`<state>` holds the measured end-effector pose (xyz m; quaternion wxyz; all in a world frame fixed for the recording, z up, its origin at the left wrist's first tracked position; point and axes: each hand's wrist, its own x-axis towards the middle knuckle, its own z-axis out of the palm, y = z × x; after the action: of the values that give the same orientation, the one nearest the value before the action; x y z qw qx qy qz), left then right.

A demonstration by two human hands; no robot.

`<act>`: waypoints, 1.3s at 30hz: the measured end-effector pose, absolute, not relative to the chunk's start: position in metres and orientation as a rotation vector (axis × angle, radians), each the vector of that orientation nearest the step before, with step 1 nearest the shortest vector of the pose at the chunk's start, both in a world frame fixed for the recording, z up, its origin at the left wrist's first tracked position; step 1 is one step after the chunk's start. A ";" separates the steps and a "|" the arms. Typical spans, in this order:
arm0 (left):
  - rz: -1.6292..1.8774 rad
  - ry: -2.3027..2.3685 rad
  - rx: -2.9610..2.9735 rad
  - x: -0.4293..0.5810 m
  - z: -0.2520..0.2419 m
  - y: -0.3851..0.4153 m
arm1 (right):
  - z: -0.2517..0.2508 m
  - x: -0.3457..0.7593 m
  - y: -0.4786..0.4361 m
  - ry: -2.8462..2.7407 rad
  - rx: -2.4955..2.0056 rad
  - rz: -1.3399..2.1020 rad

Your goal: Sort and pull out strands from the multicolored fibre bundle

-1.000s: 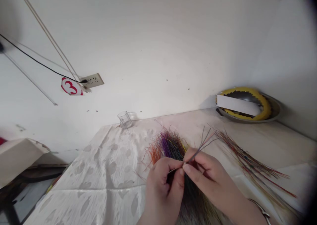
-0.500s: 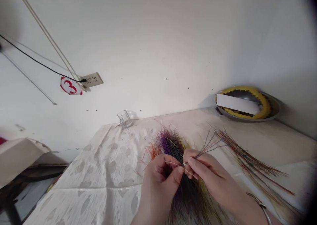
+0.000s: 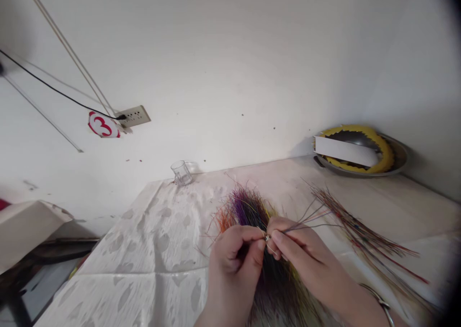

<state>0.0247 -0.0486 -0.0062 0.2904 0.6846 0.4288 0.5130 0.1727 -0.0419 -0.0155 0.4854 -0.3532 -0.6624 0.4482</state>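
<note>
The left hand [image 3: 233, 265] and right hand [image 3: 306, 250] pinch thin coloured wires [image 3: 306, 226] together.

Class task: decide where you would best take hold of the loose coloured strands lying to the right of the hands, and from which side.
Pinch the loose coloured strands around their middle, coming from above: they lie flat and roughly parallel, and fan out toward the lower right, so the middle probably gathers them best.

Lighting bright, diffuse, even; no source in view. White wall [image 3: 230, 77] slightly washed out, no hard glare. Soft shadow at L of metal tray [image 3: 400, 162], near worktop's back edge [image 3: 252, 165]. Dark vignette at R edge, top R corner. Wide-angle bend toward edges. Fine strands [image 3: 248, 211] slightly blurred.
</note>
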 end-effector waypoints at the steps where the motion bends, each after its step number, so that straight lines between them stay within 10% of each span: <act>1: 1.387 1.123 1.861 0.025 -0.007 -0.048 | -0.016 0.172 -0.042 -1.581 -0.866 1.126; 19: 1.414 0.907 2.106 0.023 -0.002 -0.046 | -0.023 0.164 -0.046 -1.049 -0.910 1.552; 39: 1.552 0.935 2.152 0.020 -0.008 -0.051 | 0.000 0.190 -0.049 -1.649 -0.753 1.393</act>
<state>0.0201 -0.0505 -0.0081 0.1634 0.7547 0.3277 0.5443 0.1897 -0.0485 0.0004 0.4148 -0.2998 -0.6564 0.5543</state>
